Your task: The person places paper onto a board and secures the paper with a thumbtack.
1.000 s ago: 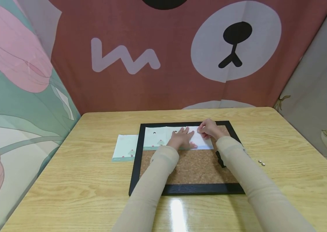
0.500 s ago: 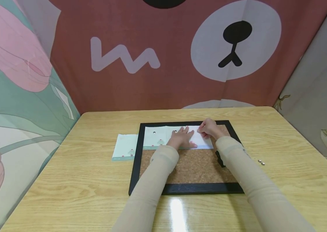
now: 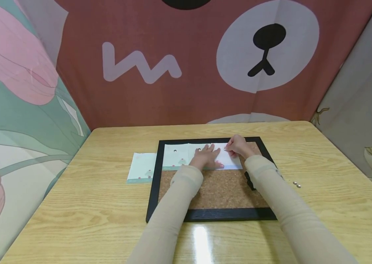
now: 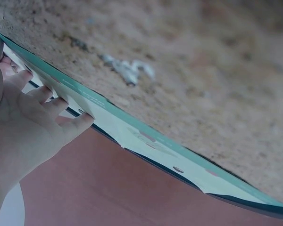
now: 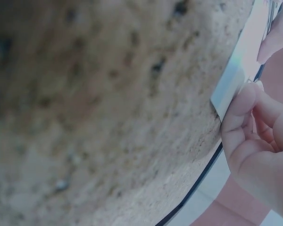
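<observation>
My left hand (image 3: 204, 157), fingers spread, presses on the papers along the top of a cork board (image 3: 215, 190). Under it lie the middle paper (image 3: 192, 148) and part of the right-hand paper (image 3: 231, 163). In the right wrist view my right hand (image 5: 262, 129) has thumb and forefinger pinched together at that right-hand paper. A small thumbtack (image 3: 225, 149) shows at those fingertips in the head view; its point is hidden. The left paper (image 3: 172, 156) carries a metal thumbtack (image 3: 175, 150). Another thumbtack (image 3: 199, 149) is in the middle paper, beside my left fingers.
A loose printed paper (image 3: 141, 167) lies on the wooden table (image 3: 90, 220), tucked against the board's left side. Two metal thumbtacks (image 3: 296, 184) rest right of the board. A black object (image 3: 250, 181) sits on the cork by my right sleeve. Printed cloth hangs behind the table.
Both hands stay in the same places on the papers. At my right fingertips the thumbtack's metal head shows more plainly now.
</observation>
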### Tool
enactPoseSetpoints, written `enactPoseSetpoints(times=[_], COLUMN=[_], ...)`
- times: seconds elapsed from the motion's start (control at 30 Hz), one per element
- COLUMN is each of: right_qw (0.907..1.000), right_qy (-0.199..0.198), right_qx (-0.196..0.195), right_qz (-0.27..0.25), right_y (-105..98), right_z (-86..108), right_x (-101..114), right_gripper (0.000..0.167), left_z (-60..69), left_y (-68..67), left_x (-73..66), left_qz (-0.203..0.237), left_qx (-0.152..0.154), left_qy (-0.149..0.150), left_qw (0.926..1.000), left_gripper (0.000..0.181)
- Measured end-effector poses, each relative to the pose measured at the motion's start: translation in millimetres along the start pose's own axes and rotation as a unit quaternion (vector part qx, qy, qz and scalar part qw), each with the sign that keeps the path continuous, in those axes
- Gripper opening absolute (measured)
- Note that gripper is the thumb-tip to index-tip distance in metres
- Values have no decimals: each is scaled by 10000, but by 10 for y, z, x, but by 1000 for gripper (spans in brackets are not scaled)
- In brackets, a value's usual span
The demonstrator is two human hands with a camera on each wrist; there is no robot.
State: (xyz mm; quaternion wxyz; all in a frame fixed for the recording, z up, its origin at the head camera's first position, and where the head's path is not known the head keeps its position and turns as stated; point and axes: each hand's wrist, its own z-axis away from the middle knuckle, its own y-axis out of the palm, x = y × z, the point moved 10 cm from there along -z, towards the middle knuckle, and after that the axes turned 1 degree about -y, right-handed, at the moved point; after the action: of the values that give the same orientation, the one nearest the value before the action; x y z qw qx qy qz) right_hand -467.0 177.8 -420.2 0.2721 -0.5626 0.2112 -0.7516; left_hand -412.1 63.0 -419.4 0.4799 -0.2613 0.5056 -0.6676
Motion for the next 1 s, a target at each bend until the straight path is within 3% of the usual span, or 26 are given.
enactPoseSetpoints(times=[0.53, 0.83, 1.0], right_qw=[9995, 9979, 9972], right_qy=[71, -392, -454], right_qx=[-81, -7, -69], right_qz=[294, 507, 591], right_y=[12, 48, 52], right_z=[31, 31, 20], right_x=[44, 133, 136], right_gripper=[11, 13, 15], left_z=[-16, -11, -13], left_y=[9, 1, 3], left_x=[4, 0, -5], left_qz=[-18, -49, -67], left_qx=[10, -10, -53], left_qy=[8, 42, 45], left_qw=[10000, 10000, 10000], left_gripper=[71, 71, 71])
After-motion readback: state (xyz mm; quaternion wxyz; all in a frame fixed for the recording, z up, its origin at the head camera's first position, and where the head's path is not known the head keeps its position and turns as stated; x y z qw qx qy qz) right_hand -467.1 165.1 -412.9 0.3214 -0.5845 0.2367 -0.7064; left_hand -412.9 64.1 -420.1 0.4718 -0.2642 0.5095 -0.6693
